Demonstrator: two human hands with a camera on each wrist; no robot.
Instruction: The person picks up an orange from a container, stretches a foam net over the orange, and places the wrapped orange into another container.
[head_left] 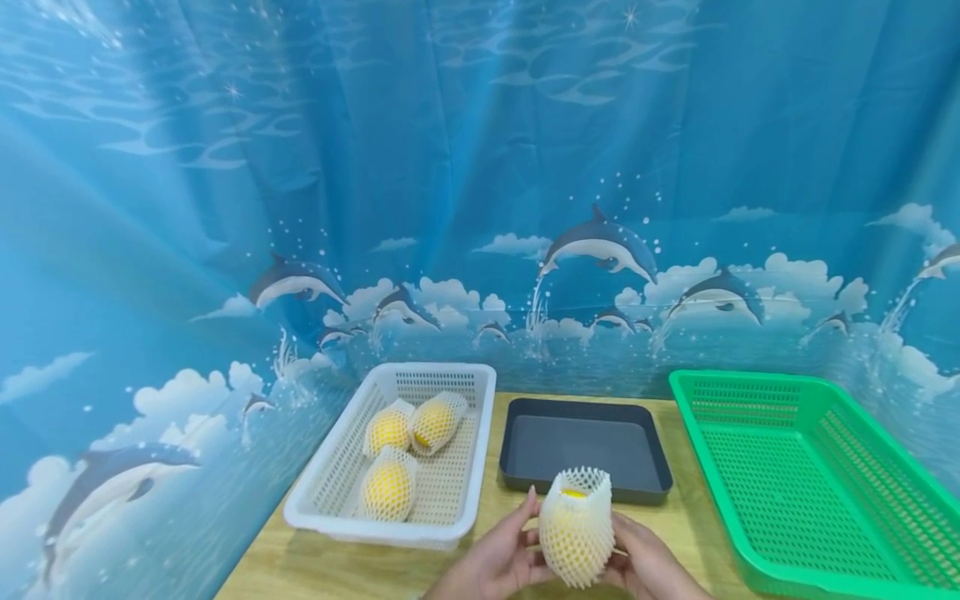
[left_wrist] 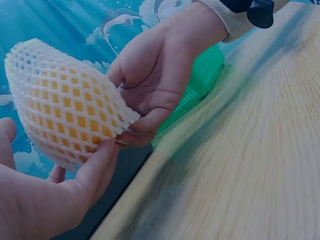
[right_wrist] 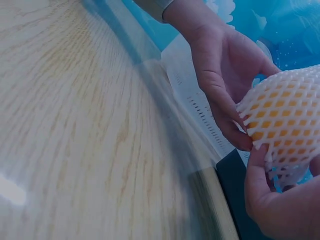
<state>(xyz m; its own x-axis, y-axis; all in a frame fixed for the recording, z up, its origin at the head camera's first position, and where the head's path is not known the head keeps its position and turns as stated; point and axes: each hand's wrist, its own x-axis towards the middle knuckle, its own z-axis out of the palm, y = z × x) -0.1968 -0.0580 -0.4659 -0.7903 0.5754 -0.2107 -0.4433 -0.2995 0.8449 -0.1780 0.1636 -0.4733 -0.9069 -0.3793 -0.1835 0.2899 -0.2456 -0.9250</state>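
Observation:
Between both hands, a yellow fruit in a white foam net (head_left: 576,533) is held up in front of the dark tray. The net's upper end stands open, with some yellow showing inside. My left hand (head_left: 510,554) holds it from the left, and my right hand (head_left: 648,562) from the right. In the left wrist view, the fingertips of the left hand (left_wrist: 60,200) and right hand (left_wrist: 155,75) meet at the net's lower edge. The right wrist view shows the right hand (right_wrist: 285,202) gripping that edge, with the left hand (right_wrist: 225,70) opposite.
A white basket (head_left: 480,467) on the left contains three more netted yellow fruits (head_left: 388,487). The dark grey tray (head_left: 585,442) lies in the middle of the wooden table (head_left: 330,567). At the right stands a green basket (head_left: 795,500). A blue dolphin curtain (head_left: 480,208) hangs behind.

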